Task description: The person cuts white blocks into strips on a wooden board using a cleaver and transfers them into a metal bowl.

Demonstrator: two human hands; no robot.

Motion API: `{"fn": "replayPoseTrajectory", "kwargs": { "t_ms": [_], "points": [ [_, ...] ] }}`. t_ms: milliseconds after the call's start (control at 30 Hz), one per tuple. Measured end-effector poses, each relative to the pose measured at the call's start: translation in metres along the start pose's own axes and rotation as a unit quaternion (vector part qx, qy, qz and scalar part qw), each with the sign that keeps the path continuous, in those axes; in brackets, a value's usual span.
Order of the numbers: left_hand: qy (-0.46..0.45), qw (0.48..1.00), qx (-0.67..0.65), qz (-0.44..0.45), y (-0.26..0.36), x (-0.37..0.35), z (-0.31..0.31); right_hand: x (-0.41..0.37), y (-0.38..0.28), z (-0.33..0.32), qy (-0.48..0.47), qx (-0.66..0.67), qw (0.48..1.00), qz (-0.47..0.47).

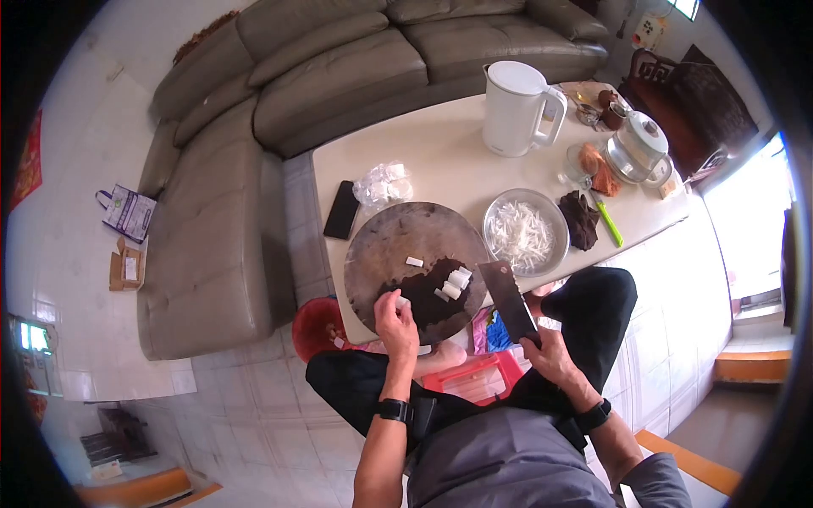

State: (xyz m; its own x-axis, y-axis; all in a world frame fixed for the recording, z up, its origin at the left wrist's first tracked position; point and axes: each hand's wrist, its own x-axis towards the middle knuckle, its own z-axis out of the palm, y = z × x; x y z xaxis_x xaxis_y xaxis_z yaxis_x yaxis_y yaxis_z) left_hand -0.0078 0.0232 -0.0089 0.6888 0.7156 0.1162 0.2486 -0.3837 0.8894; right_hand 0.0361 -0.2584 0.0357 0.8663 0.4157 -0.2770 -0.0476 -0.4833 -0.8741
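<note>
My right hand grips the handle of a cleaver, whose broad dark blade points away from me past the right edge of a round chopping board. At the near left of the board, my left hand is closed, its fingertips on a small white vegetable piece. Several cut white chunks lie on the dark wet patch of the board, and one small block is apart from them. Beside the board stands a metal bowl full of white shreds.
On the table are a phone, a clear plastic bag, a white jug, a dark crumpled cloth, a green-handled knife and a glass pot. A red stool and red basin are below.
</note>
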Motion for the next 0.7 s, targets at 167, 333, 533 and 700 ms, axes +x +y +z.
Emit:
{"fn": "replayPoseTrajectory", "kwargs": {
  "t_ms": [167,333,533,700],
  "points": [
    [-0.015,0.963,0.234,0.133,0.001,0.039,-0.013,-0.009,-0.008,-0.020,0.003,0.074,0.996,0.045],
    [-0.133,0.927,0.281,0.208,0.023,0.066,0.004,-0.010,0.002,-0.032,-0.032,0.216,0.972,0.086],
    [-0.205,0.860,0.340,0.320,0.011,0.071,0.033,-0.005,0.016,-0.031,-0.065,0.246,0.959,0.122],
    [-0.252,0.855,0.367,0.267,0.014,0.083,0.034,0.000,0.013,-0.023,-0.115,0.249,0.954,0.121]
  ]
}}
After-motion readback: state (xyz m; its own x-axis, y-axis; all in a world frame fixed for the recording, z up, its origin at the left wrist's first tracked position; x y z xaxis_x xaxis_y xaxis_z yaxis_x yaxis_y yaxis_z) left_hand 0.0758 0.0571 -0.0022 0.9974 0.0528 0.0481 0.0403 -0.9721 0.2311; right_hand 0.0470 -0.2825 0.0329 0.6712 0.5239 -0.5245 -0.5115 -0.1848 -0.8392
